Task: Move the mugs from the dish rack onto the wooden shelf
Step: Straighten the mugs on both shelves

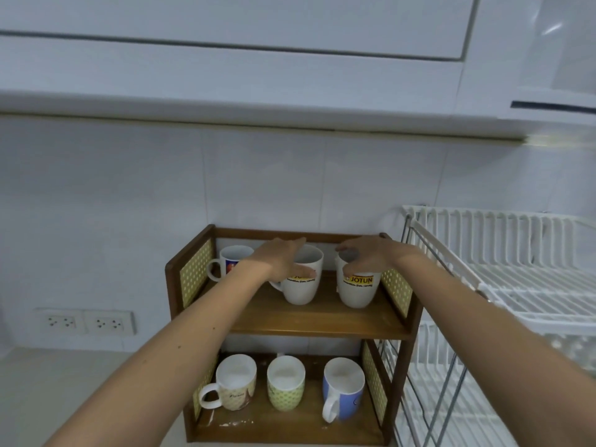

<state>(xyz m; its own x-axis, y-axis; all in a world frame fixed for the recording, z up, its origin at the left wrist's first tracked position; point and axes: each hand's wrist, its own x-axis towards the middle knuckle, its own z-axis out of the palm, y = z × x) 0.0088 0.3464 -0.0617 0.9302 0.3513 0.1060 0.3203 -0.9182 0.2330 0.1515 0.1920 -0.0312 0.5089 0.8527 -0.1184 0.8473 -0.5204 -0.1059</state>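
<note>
"JOTUN" on right white mug [357, 287], partly hidden logo on middle mug [301, 283]

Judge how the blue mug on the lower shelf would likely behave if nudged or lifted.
The blue mug looks like glazed ceramic, so probably rigid, fairly heavy for its size, and breakable if dropped. Standing upright on the flat wooden shelf, it would likely slide rather than tip. Its white handle offers a secure grip.

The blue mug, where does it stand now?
In the head view the blue mug stands on the lower board of the wooden shelf, at its right end, beside the green patterned mug and near the white dish rack.
</note>
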